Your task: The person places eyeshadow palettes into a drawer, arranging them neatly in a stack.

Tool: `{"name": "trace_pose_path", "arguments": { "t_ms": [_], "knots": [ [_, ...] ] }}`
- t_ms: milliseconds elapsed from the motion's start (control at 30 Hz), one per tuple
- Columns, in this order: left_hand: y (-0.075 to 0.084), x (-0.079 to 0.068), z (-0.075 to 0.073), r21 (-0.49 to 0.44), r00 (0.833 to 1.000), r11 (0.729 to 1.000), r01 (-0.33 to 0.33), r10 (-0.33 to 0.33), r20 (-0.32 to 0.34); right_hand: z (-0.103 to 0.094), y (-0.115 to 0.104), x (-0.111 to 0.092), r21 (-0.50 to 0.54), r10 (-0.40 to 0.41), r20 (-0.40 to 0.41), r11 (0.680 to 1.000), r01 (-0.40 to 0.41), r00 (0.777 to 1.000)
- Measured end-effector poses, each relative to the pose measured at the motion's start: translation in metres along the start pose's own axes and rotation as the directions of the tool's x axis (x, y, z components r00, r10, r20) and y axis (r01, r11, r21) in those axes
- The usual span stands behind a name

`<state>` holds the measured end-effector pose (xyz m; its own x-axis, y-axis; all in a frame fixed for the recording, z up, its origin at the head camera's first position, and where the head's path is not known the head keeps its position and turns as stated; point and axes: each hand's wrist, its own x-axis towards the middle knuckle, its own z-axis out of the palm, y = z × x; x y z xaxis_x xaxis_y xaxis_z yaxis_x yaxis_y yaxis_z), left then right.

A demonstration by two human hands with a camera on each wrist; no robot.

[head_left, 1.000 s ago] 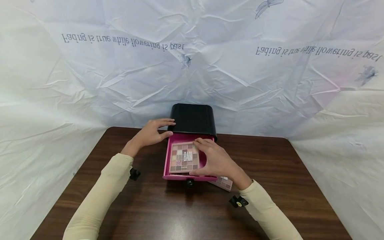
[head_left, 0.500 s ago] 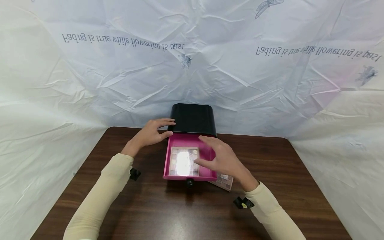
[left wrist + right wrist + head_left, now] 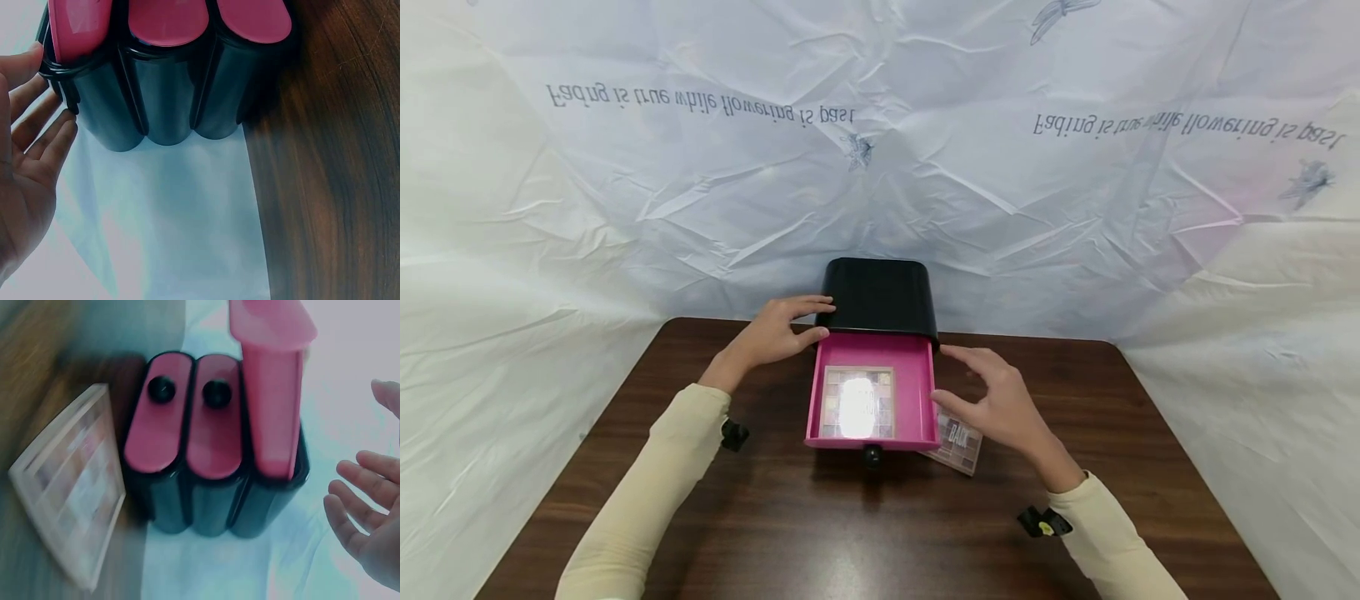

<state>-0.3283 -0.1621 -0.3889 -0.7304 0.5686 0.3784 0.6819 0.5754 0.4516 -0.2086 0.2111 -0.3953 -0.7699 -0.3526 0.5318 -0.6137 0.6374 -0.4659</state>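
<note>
A black drawer cabinet (image 3: pixel 877 296) stands at the back of the table with its pink top drawer (image 3: pixel 915 387) pulled out. Inside that drawer, toward the left, lies a square eyeshadow palette (image 3: pixel 859 406) with strong glare on its lid. My left hand (image 3: pixel 778 333) rests its straight fingers against the cabinet's left side. My right hand (image 3: pixel 1000 400) hovers just right of the drawer, fingers apart and holding nothing. Below it on the table is a second eyeshadow palette (image 3: pixel 958 446), partly hidden by the drawer; the right wrist view shows this palette (image 3: pixel 78 481) blurred.
Two lower pink drawers (image 3: pixel 156 425) with black knobs are pushed in. A black knob (image 3: pixel 872 456) sticks out from the top drawer's front. Behind the dark wooden table (image 3: pixel 850 533) hangs a wrinkled white sheet (image 3: pixel 737 183) with printed lettering.
My right hand has let go of the palette, which now lies flat in the drawer, and has moved out to the right past the drawer's edge. The left hand has stayed in place.
</note>
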Motion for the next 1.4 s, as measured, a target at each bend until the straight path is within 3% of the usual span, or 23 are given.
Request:
{"name": "trace_pose_path", "arguments": {
  "t_ms": [333,733,1400],
  "knots": [
    [0.000,-0.001,0.000,-0.010,1.000,1.000,-0.003,0.003,0.001,-0.005,0.035,-0.035,-0.029,0.094,0.071,0.995,-0.092,0.993],
    [0.000,-0.001,0.000,-0.003,1.000,1.000,-0.005,0.005,0.000,0.014,0.063,-0.064,-0.148,0.206,0.209,0.973,-0.177,0.956],
    [-0.003,-0.001,0.001,-0.012,1.000,1.000,-0.007,0.007,0.002,0.027,0.089,-0.078,-0.161,0.281,0.353,0.958,-0.237,0.893]
  ]
}}
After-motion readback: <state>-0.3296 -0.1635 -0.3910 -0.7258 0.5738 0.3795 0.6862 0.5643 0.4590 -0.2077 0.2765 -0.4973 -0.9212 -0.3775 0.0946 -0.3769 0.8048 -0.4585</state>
